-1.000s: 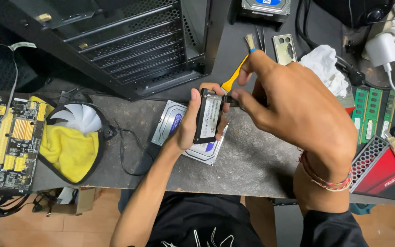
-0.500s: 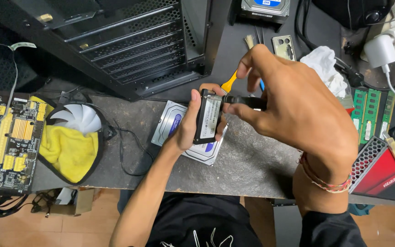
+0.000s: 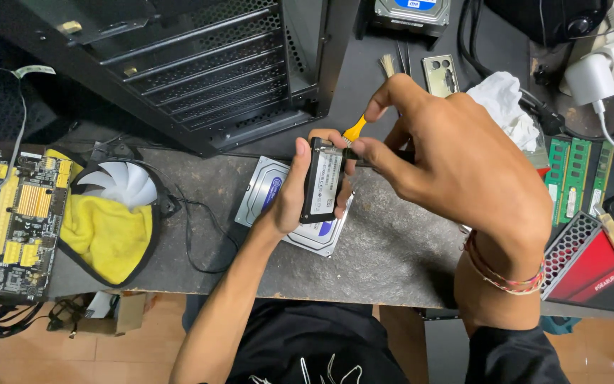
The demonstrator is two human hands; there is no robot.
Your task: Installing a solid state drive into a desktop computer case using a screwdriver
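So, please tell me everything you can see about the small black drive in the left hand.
The drive is a slim black rectangular box, seemingly metal or plastic, with a white label on the face toward the camera. It stands on edge, upright, above a larger silver drive lying flat on the grey table. The left hand grips its sides; the right hand holds a yellow-handled screwdriver against its upper right edge. Its far side is hidden.

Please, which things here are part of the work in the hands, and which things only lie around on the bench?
In use:
left hand
right hand
small black drive
yellow-handled screwdriver

Lying about:
silver hard drive
white fan
yellow cloth
motherboard
green memory sticks
black computer case
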